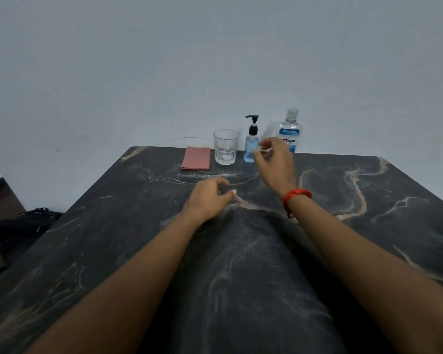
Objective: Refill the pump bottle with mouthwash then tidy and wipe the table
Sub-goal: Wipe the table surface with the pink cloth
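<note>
A small pump bottle with a black pump and blue liquid in its lower part stands at the table's far edge. Right of it stands a clear mouthwash bottle with a clear cap and a blue label. My right hand, with a red band on its wrist, hovers just in front of both bottles, fingers loosely curled, holding nothing and partly hiding the mouthwash bottle's base. My left hand hangs low over the middle of the dark marble table, fingers loosely curled and holding nothing.
An empty clear glass stands left of the pump bottle. A folded pink cloth lies left of the glass. A pale wall rises right behind the table. A black bag sits on the floor at the left.
</note>
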